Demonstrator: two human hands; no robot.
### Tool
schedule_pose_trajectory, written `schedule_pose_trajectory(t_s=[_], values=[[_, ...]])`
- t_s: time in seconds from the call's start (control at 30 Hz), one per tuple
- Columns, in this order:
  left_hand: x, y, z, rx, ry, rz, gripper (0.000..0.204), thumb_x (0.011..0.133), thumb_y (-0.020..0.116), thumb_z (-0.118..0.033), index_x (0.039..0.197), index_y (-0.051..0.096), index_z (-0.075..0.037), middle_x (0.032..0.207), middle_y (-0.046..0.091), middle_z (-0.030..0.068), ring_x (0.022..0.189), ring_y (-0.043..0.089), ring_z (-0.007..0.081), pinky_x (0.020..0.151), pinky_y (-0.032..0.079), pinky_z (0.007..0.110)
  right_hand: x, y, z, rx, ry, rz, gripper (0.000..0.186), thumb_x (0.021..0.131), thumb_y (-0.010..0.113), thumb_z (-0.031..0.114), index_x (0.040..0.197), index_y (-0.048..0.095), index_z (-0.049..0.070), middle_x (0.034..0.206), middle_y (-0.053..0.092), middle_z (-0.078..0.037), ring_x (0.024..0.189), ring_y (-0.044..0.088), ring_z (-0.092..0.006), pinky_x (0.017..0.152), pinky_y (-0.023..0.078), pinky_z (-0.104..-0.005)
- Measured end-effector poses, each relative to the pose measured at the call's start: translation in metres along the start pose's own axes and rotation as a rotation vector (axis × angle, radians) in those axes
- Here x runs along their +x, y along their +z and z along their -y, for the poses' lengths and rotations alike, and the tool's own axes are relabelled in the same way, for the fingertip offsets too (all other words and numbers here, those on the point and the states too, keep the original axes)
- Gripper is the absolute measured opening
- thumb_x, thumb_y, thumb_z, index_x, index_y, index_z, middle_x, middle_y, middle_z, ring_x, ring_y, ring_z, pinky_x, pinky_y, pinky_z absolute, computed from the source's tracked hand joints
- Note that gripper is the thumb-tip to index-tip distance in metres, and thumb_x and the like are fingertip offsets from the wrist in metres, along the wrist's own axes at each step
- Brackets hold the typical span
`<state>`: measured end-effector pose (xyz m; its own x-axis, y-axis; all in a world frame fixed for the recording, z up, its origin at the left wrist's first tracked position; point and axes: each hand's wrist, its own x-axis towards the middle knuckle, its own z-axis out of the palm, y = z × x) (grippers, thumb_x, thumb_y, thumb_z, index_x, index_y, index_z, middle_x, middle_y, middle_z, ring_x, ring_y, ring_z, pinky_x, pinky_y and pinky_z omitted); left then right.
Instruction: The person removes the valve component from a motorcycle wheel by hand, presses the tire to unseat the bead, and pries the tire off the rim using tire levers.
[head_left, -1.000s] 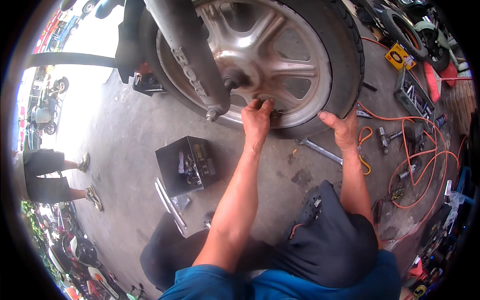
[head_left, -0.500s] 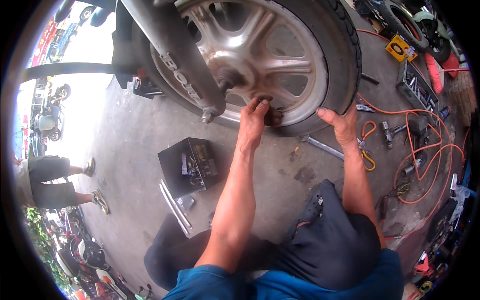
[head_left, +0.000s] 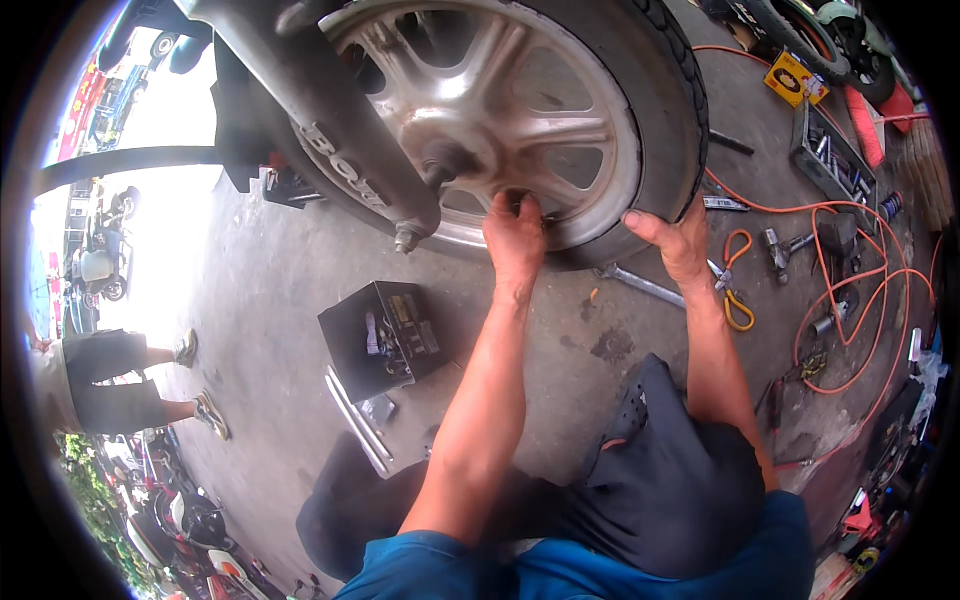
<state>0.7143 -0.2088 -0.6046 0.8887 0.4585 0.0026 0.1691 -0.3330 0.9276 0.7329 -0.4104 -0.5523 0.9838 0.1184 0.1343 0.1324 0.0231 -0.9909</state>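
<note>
A motorcycle wheel with a silver spoked rim point(head_left: 592, 128) and black tyre point(head_left: 664, 110) fills the upper middle, beside a dark fork leg point(head_left: 330, 130). Below the hub, my left hand point(head_left: 515, 240) is closed against the wheel, fingers tucked in near a spoke. Something small and dark shows at its fingertips, too hidden to name. Gripping the tyre's lower right edge is my right hand point(head_left: 680, 250), its thumb on the sidewall and the other fingers mostly hidden behind the tread. An axle end point(head_left: 407, 238) with a nut sticks out at the fork's foot.
A black open box point(head_left: 365, 345) with parts stands left of my arm, near two silver rods point(head_left: 357, 420). A long wrench point(head_left: 645, 286), orange-handled scissors point(head_left: 738, 280), a hammer point(head_left: 788, 248), an orange hose point(head_left: 905, 270) and a tool tray point(head_left: 832, 160) lie at right. Another person's legs point(head_left: 120, 378) show at left.
My left hand has turned, and its fingers have gone deeper toward the wheel, hiding the dark piece more. The right hand keeps its grip on the tyre. The whole view has shifted slightly.
</note>
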Motion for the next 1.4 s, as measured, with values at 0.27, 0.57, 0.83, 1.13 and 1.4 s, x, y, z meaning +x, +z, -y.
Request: schedule_pose_trajectory(t_s=[0.27,0.57,0.83,1.13,1.4], values=[[-0.001,-0.032,-0.026,-0.440,-0.319,0.326,0.018,0.095,0.056,-0.015,0.100,0.064,0.000,0.075,0.067,0.0077,0.060,0.059,0.0125,0.053,0.045,0.026,0.001,-0.001,0.000,0.027,-0.038,0.008,0.091,0.065,0.081,0.026,0.139,0.035,-0.001,0.131,0.049,-0.015,0.120,0.048,-0.0243,0.104,0.036,-0.0357],[0.004,-0.001,0.003,0.144,0.089,-0.133,0.023,0.086,0.060,-0.018,0.085,0.068,0.004,0.074,0.066,0.0094,0.064,0.060,0.0114,0.058,0.044,0.027,0.000,0.002,0.000,0.019,-0.026,-0.003,0.092,0.064,0.081,0.027,0.139,0.035,-0.001,0.130,0.050,-0.015,0.120,0.048,-0.0248,0.103,0.037,-0.0357],[-0.002,-0.019,-0.019,-0.315,-0.252,0.119,0.020,0.091,0.056,-0.015,0.096,0.065,0.003,0.070,0.063,0.0063,0.062,0.058,0.0134,0.056,0.044,0.028,0.001,0.000,0.001,0.017,-0.027,-0.009,0.092,0.064,0.081,0.027,0.138,0.036,-0.001,0.129,0.051,-0.015,0.119,0.049,-0.0246,0.103,0.037,-0.0356],[0.000,-0.037,-0.022,-0.420,-0.343,0.295,0.023,0.094,0.056,-0.014,0.108,0.062,0.004,0.075,0.067,0.0108,0.060,0.060,0.0162,0.055,0.048,0.029,-0.001,0.004,0.001,0.042,-0.024,-0.006,0.090,0.064,0.080,0.026,0.139,0.036,0.000,0.131,0.050,-0.014,0.121,0.048,-0.0246,0.104,0.036,-0.0355],[0.005,-0.024,-0.020,-0.070,-0.152,0.146,0.023,0.085,0.062,-0.019,0.090,0.069,0.002,0.063,0.060,0.0049,0.055,0.052,0.0108,0.051,0.039,0.027,0.000,0.002,-0.003,0.029,-0.054,-0.005,0.091,0.064,0.080,0.026,0.139,0.036,0.000,0.130,0.050,-0.015,0.121,0.048,-0.0251,0.104,0.036,-0.0363]])
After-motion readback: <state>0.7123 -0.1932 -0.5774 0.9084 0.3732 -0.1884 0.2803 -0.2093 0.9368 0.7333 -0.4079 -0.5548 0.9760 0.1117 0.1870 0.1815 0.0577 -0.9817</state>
